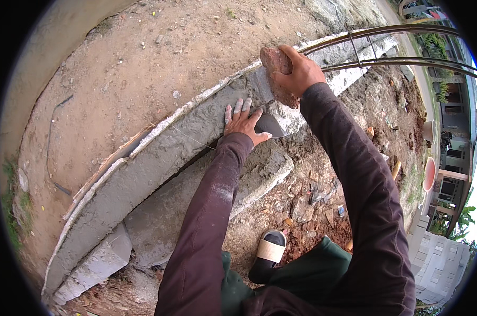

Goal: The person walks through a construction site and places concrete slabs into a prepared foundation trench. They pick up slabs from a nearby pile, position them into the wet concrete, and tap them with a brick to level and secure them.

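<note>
My right hand (303, 71) is wrapped round a rough, reddish-brown piece of broken brick (275, 62). It holds the piece over the outer edge of a long, low wall, beside grey wet mortar (193, 125). My left hand (242, 124) lies on the mortar with its fingers spread, and grey mortar coats the fingertips. Against its thumb is a smooth dark grey piece (270, 126), rounded on one side; what it is I cannot tell. A thin pale string (193, 139) crosses the mortar to the left of that hand.
Steel reinforcing bars (375, 62) with cross ties run along the wall at upper right. Grey concrete blocks (104, 258) line its near side. Loose rubble and soil (312, 210) lie near my sandalled foot (270, 247). A pink basin (430, 174) stands farther right.
</note>
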Tool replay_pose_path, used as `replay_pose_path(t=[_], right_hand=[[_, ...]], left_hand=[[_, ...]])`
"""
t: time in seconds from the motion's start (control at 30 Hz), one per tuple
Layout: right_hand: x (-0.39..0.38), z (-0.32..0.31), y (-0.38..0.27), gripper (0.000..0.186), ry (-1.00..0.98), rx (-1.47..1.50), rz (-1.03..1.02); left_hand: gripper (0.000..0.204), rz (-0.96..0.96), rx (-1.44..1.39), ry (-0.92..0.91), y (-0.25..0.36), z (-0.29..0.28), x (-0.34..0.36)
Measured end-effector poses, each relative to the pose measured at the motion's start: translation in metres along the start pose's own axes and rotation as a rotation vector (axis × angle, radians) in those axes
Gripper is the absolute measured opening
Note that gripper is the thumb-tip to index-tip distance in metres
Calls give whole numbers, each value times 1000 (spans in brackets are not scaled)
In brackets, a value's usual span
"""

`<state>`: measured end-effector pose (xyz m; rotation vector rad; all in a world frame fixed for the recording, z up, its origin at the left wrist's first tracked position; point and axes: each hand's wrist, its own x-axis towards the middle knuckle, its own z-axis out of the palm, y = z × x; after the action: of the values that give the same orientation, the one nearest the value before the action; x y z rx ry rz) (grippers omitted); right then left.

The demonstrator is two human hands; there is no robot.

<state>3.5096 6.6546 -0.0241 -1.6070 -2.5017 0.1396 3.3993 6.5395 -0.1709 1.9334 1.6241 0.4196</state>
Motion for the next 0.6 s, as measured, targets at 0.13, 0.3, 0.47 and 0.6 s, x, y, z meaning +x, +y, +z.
replay_pose_path(t=[0.13, 0.3, 0.47, 0.6], right_hand=[[24, -34, -24, 60, 292, 100, -61], [-4, 8, 3, 63, -132, -28, -33], [-7, -12, 10, 59, 112, 19, 31], [-31, -46, -7, 61, 367, 197, -54]], left_hand=[[75, 1, -5, 16, -6, 0, -1], [72, 11, 1, -36, -3, -6, -2], [72, 59, 3, 29, 1, 0, -3], [73, 71, 9, 120, 0, -2, -3]])
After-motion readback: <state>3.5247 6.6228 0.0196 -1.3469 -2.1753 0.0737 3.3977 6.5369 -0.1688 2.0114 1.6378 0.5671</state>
